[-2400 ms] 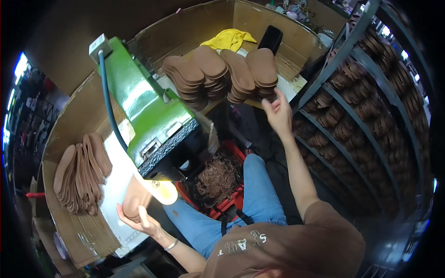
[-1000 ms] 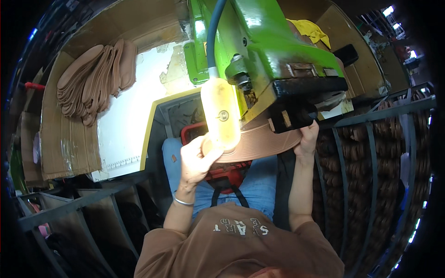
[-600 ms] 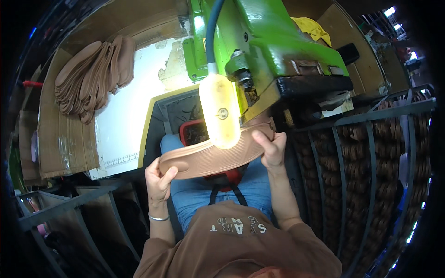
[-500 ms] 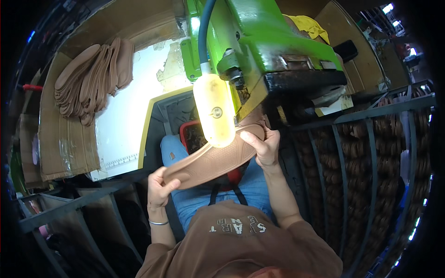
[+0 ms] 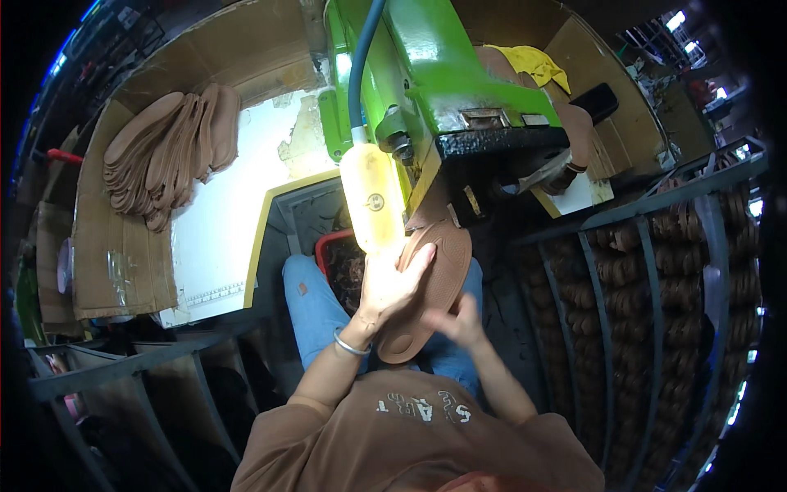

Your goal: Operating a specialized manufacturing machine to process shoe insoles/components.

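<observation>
A brown shoe sole with a textured face stands nearly lengthwise in front of me, its far end at the working head of the green machine. My left hand grips its left edge, thumb lying over the face and the other fingers partly hidden. My right hand is at the sole's lower right side, thumb and forefinger apart; slightly blurred, it appears to touch the edge without gripping it. A lit yellow lamp hangs just beyond my left hand.
Stacked brown soles lie on the white table at left, inside cardboard walls. A red bin with scraps sits below the machine. Metal racks full of soles stand at right. A yellow cloth lies at the back right.
The sole has swung from a slanting crosswise position to nearly lengthwise. My left hand has moved right and up along it; my right hand has left the far end and come down toward me.
</observation>
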Action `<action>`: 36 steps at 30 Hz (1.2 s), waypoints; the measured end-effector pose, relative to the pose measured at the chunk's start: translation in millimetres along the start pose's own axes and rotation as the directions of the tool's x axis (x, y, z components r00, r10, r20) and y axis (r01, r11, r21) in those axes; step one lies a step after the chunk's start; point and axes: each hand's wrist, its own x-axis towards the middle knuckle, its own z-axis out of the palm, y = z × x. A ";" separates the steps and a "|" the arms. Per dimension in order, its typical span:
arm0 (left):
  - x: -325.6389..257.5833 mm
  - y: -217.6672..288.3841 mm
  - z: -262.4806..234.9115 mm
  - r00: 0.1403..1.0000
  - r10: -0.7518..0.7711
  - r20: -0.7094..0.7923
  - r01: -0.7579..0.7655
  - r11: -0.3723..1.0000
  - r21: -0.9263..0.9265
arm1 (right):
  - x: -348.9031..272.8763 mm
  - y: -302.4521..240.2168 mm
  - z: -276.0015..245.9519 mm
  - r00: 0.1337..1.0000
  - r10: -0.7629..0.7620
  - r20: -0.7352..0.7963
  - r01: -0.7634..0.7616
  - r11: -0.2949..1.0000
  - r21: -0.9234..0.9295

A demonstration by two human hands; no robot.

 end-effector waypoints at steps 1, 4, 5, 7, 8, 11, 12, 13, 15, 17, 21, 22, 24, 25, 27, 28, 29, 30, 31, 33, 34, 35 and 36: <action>-0.8 -6.5 3.7 0.998 0.043 -0.037 -0.043 0.999 0.015 | -19.2 12.0 5.1 0.999 0.017 0.051 -0.013 0.996 -0.083; -11.7 -5.9 7.9 0.995 -0.022 -0.102 0.004 0.986 -0.168 | -51.4 22.2 3.0 0.964 0.203 0.172 -0.192 0.978 -0.078; -13.8 -10.4 10.7 0.992 -0.002 -0.128 -0.024 0.981 -0.195 | -58.4 19.3 -4.7 0.963 0.234 0.133 -0.227 0.972 -0.060; -19.5 -10.1 10.5 0.992 -0.043 -0.122 0.009 0.963 -0.270 | -67.7 12.1 -22.3 0.968 0.240 0.074 -0.237 0.970 -0.045; -21.1 -10.2 8.5 0.989 -0.083 -0.123 0.035 0.938 -0.345 | -71.3 8.8 -31.5 0.974 0.220 0.053 -0.217 0.975 -0.048; -24.4 -16.0 6.1 0.984 -0.087 -0.159 0.017 0.918 -0.396 | -76.6 -11.8 -58.4 0.975 0.216 -0.040 -0.216 0.976 0.024; -25.4 -21.3 6.6 0.986 -0.096 -0.136 0.038 0.925 -0.377 | -75.6 -16.0 -65.8 0.977 0.200 -0.078 -0.196 0.979 0.051; -25.8 -24.2 8.7 0.986 -0.098 -0.136 0.040 0.924 -0.380 | -71.5 -16.7 -66.6 0.976 0.202 -0.079 -0.199 0.979 0.049; -26.5 -27.1 12.5 0.985 -0.094 -0.148 0.020 0.898 -0.439 | -62.5 -13.0 -64.3 0.968 0.201 -0.153 -0.197 0.980 0.042; -19.0 -10.6 14.1 0.994 -0.056 -0.095 0.015 0.921 -0.388 | -62.9 15.2 -61.1 0.979 0.205 -0.014 -0.206 0.974 -0.091; 4.2 0.3 6.9 0.993 0.058 -0.099 -0.063 0.997 -0.048 | -39.0 31.7 -7.2 0.986 0.152 0.074 -0.150 0.988 -0.027; 7.8 9.1 2.3 0.992 0.067 -0.109 -0.064 0.997 0.033 | -33.3 34.2 4.4 0.984 0.165 0.070 -0.164 0.986 -0.017; 11.7 9.5 -4.1 0.994 0.053 -0.094 -0.062 0.993 -0.097 | -27.3 33.9 23.0 0.977 0.193 0.090 -0.188 0.980 -0.059; 12.1 5.6 -7.0 0.998 0.031 -0.051 -0.038 0.987 -0.155 | -29.3 34.0 28.5 0.968 0.214 0.129 -0.209 0.976 -0.053; 11.6 -5.0 -12.8 1.000 0.020 -0.006 -0.020 0.982 -0.187 | -31.5 29.5 35.5 0.969 0.157 0.188 -0.150 0.987 -0.048; 8.5 -7.6 -13.0 1.000 0.018 -0.005 -0.019 0.982 -0.190 | -32.8 27.0 33.7 0.969 0.159 0.186 -0.152 0.987 -0.050; 4.7 -8.0 -12.8 0.998 0.025 -0.057 -0.036 0.980 -0.197 | -34.8 24.8 30.3 0.964 0.176 0.200 -0.174 0.984 -0.028; 1.5 -8.0 -12.2 0.994 0.030 -0.110 -0.052 0.978 -0.202 | -37.1 23.8 26.9 0.958 0.193 0.214 -0.197 0.980 -0.004; -0.3 -7.0 -10.9 0.994 0.028 -0.108 -0.050 0.978 -0.204 | -39.1 24.0 23.2 0.958 0.195 0.212 -0.199 0.980 -0.004; -3.4 -2.5 -8.2 0.993 -0.048 -0.108 0.011 0.948 -0.317 | -43.1 25.7 18.5 0.960 0.201 0.194 -0.208 0.978 0.017; -2.3 3.4 -6.1 0.993 -0.050 -0.105 0.014 0.948 -0.317 | -43.0 26.1 20.8 0.960 0.203 0.191 -0.211 0.977 0.018; 1.6 11.3 -3.2 0.994 -0.068 -0.085 0.039 0.953 -0.300 | -41.4 26.7 25.3 0.954 0.219 0.205 -0.232 0.972 0.042; 7.1 17.0 -1.7 0.994 -0.082 -0.070 0.059 0.957 -0.284 | -38.9 25.7 28.8 0.947 0.231 0.223 -0.250 0.966 0.061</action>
